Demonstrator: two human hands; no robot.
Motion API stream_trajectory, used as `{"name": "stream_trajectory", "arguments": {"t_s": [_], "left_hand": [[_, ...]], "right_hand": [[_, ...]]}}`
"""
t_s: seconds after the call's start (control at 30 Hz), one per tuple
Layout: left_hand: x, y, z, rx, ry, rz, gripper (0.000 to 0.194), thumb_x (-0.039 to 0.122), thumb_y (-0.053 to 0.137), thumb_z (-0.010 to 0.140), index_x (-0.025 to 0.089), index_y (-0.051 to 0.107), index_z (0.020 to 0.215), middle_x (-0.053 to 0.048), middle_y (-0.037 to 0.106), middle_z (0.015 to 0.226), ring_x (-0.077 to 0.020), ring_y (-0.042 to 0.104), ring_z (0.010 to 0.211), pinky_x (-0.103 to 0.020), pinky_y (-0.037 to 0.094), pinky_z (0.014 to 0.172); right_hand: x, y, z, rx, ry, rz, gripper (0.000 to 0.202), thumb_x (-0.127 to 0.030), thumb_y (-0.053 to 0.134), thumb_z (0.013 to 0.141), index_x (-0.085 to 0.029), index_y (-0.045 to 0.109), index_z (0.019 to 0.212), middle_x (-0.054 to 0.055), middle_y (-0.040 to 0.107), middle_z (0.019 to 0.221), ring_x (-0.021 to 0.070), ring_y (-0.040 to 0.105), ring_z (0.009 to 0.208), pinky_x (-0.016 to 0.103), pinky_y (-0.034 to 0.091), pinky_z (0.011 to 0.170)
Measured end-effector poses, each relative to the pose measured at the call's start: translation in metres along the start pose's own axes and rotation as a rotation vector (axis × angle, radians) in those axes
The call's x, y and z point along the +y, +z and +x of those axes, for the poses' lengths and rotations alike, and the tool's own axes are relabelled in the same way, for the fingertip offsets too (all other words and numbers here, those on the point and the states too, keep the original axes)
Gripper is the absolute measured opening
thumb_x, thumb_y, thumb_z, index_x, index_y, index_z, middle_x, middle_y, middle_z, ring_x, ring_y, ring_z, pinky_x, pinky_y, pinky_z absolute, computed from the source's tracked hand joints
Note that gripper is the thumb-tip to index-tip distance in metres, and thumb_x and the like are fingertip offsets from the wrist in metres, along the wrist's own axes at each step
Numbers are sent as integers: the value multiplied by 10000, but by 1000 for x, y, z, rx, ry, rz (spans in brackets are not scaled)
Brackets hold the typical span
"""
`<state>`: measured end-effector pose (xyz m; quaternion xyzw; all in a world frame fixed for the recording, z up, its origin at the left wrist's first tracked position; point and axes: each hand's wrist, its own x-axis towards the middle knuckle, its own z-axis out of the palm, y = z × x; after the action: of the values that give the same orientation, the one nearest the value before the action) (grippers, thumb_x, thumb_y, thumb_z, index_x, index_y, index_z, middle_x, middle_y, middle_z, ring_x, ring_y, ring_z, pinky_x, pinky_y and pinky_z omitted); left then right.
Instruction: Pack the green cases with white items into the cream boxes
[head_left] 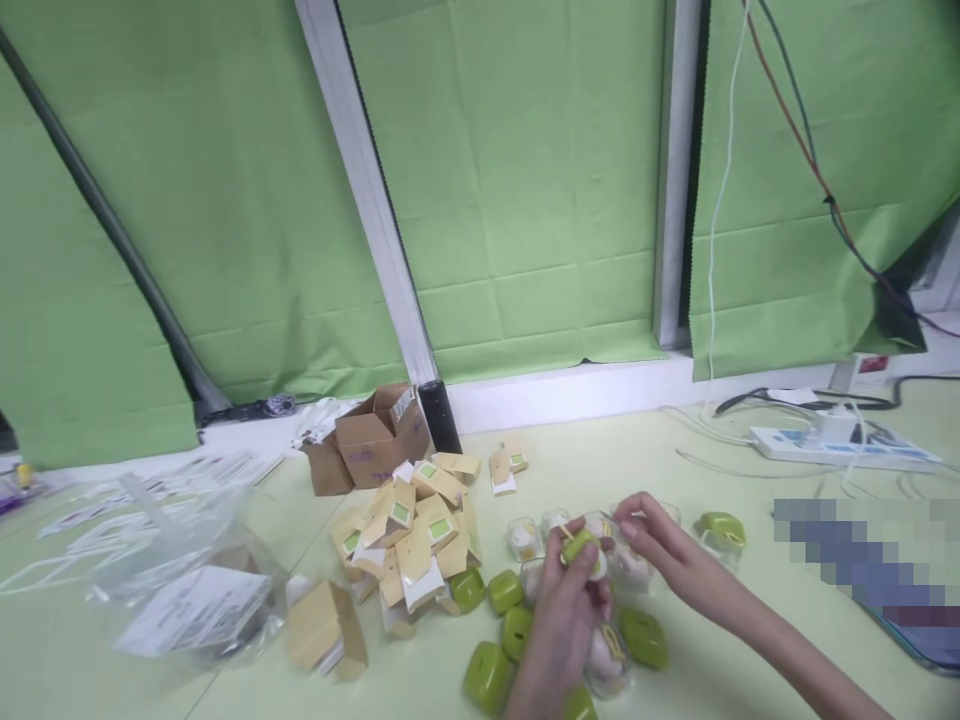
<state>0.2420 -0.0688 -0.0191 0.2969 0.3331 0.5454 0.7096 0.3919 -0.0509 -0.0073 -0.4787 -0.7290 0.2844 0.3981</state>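
Note:
My left hand [566, 610] is closed around a small rounded green case [577, 545] with a pale loop on top and a white part beneath. To its right, my right hand [664, 545] hovers with bent fingers held slightly apart, and I see nothing in them. Beneath that hand lie clear containers with pinkish-white contents [630, 570]. Another clear container [606, 665] with a yellowish loop rests by my left wrist. Several loose green lids [487, 678] surround the left forearm, and one more green lid [643, 638] lies right of it.
A heap of tan folded card boxes [420, 540] stands left of my hands. Behind it are an open brown carton [382, 435] and a black cylinder [439, 415]. Plastic bags [202, 600] lie left; a white power strip [840, 447] with cables lies at the back right.

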Motion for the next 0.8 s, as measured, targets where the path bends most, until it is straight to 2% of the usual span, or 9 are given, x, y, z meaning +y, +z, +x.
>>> {"name": "stream_trajectory", "arguments": {"t_s": [0.07,0.13,0.2,0.3,0.37,0.5,0.6,0.8], "left_hand": [[-6,-9,2,139,30,-34,594,388,714,705,225,378,1166,63,534,673,-26,381,430,-148,249,406],[-10,-15,4,201,43,-55,585,428,700,706,225,372,1146,102,426,569,-32,325,399,-150,208,385],[-11,-17,4,152,39,-102,509,431,678,722,209,403,1089,99,395,559,-49,357,428,-158,265,402],[-10,-16,3,42,19,-171,421,329,695,704,198,441,1013,68,457,626,-66,415,485,-182,349,440],[-9,-15,2,20,2,-159,396,285,703,696,198,461,997,54,494,662,-70,439,495,-197,380,457],[-10,-11,0,-52,36,-93,330,288,699,726,171,513,971,-25,600,814,-122,567,672,-250,457,612],[-12,-10,1,-74,104,-80,290,258,693,735,155,540,959,-43,617,866,-134,574,757,-261,451,689],[-14,-8,1,-96,98,-50,225,255,700,720,155,552,856,-4,569,761,-100,508,647,-240,417,621]], "right_hand": [[4,5,-4,-53,-20,-52,323,-496,336,920,-233,493,817,-29,544,646,144,501,574,249,405,533],[8,11,-8,-116,-45,-118,290,-456,358,921,-235,457,762,-38,514,600,146,487,547,250,374,516],[11,17,-11,-143,-55,-188,264,-422,368,920,-237,447,749,-34,537,599,147,496,533,251,352,508],[13,21,-14,-107,-54,-247,252,-409,370,919,-243,441,742,-31,564,602,146,509,516,249,340,501],[13,20,-15,-74,-51,-260,252,-417,375,916,-246,450,747,-32,568,600,147,516,514,247,345,503],[10,18,-17,-76,-54,-193,242,-413,351,930,-254,504,832,-21,612,618,156,551,524,250,382,518],[8,20,-20,-82,-63,-164,236,-393,343,937,-258,531,889,-3,662,689,171,597,575,256,404,541],[15,29,-26,59,-40,-85,269,-408,353,933,-245,549,846,16,668,731,173,599,596,267,436,571]]}}
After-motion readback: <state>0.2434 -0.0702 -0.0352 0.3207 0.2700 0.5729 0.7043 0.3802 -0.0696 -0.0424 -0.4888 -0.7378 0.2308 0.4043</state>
